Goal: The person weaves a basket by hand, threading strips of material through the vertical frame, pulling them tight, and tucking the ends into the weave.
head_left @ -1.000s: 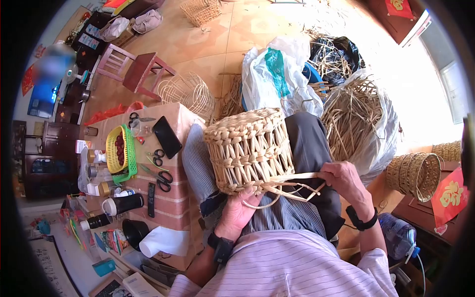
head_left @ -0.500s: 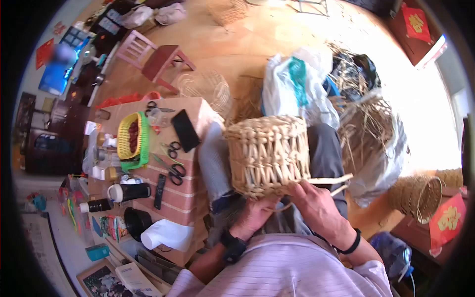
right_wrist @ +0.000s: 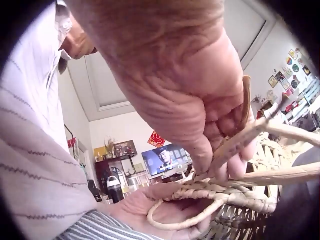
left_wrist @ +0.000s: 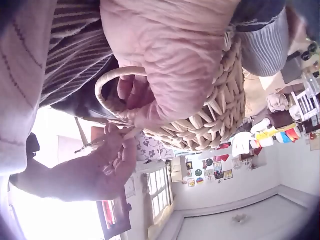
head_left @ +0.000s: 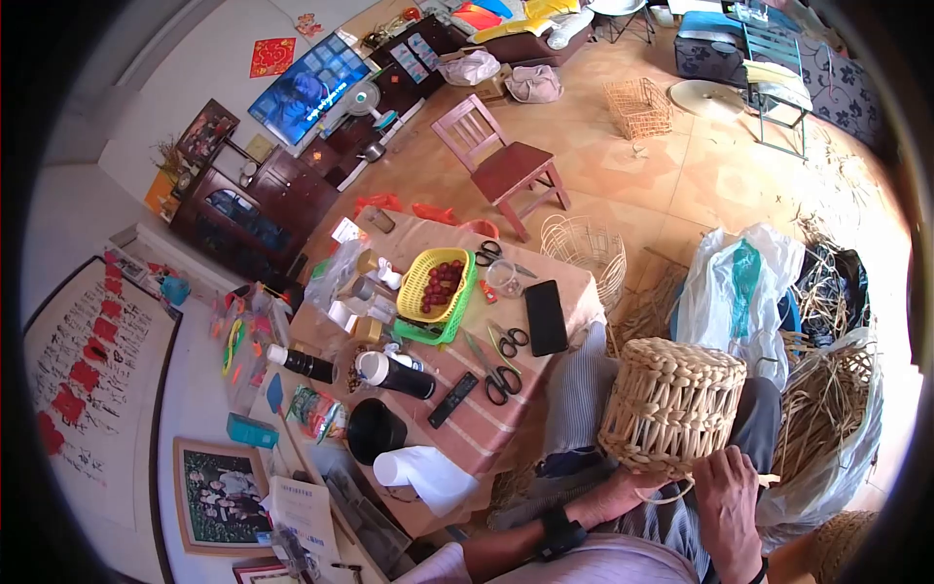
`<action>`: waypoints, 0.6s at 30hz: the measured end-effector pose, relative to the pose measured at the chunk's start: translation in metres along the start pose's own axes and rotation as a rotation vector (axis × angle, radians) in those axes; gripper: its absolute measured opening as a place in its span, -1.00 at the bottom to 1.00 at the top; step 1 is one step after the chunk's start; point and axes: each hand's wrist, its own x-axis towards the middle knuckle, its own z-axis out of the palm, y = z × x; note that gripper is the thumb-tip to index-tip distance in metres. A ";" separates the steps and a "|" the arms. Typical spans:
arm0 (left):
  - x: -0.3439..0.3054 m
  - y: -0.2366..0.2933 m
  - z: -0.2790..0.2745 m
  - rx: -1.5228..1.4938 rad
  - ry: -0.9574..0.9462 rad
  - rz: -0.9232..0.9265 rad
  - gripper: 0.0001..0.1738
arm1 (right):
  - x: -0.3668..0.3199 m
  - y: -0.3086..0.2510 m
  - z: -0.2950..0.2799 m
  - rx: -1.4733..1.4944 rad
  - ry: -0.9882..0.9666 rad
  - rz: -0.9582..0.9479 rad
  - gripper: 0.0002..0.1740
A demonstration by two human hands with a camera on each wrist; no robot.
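Observation:
A woven straw basket (head_left: 671, 404) lies on the person's lap, its near edge toward the body. The left hand (head_left: 623, 492) grips that edge from below, its fingers partly hidden under the weave. Close beside it, the right hand (head_left: 728, 506) pinches a pale straw strand (right_wrist: 232, 145) at the edge; in the right wrist view the thumb and fingers close on it. A loose loop of strand (right_wrist: 187, 222) stands out from the edge across the left hand's fingers. Other strand ends stick out past the right hand.
Left of the lap is a cloth-covered table (head_left: 477, 419) with scissors (head_left: 502, 385), a phone (head_left: 546, 317), a remote (head_left: 452, 399) and a yellow basket of red fruit (head_left: 420, 292). Plastic bags with dry straw (head_left: 827, 399) stand at the right. A wire-like basket frame (head_left: 584, 253) and chair (head_left: 511, 175) stand beyond.
The right hand has come in from the right, where it held a strand out taut, to the basket's near edge by the left hand. The head view has turned left.

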 end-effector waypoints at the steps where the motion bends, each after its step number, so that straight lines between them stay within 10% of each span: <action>1: 0.000 0.001 0.002 -0.004 -0.005 0.003 -0.27 | -0.002 -0.002 0.005 -0.013 -0.012 0.011 -0.83; 11: -0.009 0.008 0.001 0.289 0.066 0.003 -0.51 | -0.008 0.023 0.007 0.316 -0.065 0.105 -0.84; 18: 0.000 0.024 0.029 0.070 0.096 -0.010 -0.14 | -0.002 0.052 0.036 0.428 0.023 0.256 -0.92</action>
